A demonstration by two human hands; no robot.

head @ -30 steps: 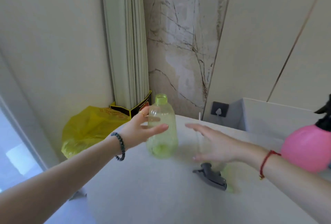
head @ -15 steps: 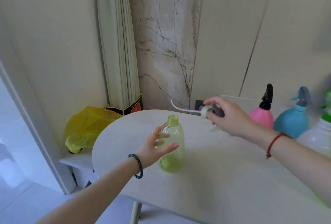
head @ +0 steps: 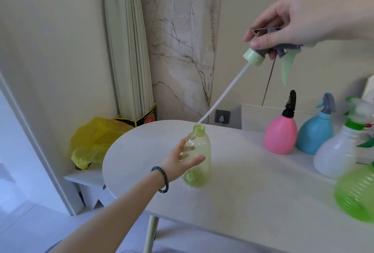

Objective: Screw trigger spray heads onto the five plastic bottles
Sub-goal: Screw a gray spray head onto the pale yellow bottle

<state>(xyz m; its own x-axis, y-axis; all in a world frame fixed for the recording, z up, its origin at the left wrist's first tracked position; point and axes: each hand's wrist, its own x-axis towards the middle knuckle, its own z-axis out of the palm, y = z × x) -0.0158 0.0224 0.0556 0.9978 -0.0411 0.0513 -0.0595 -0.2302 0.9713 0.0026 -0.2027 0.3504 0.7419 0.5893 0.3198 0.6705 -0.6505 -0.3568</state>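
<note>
The left hand [head: 177, 161] curls its grip around the uncapped pale-green bottle [head: 200, 151], upright near the left end of the surface [head: 253, 202]. Up right, the right hand [head: 299, 19] pinches the trigger spray head [head: 254, 57], its white tube [head: 222, 94] slanting down, tip close to the bottle's open neck. Rightward stand a pink bottle [head: 280, 136] and a blue bottle [head: 314, 134], both capped.

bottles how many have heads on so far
The pink bottle, blue bottle and white bottle carry heads. The green bottle's top is unclear. The left hand steadies the open yellow bottle; the right hand holds its head, tube by the neck. Screwing on remains.
</note>
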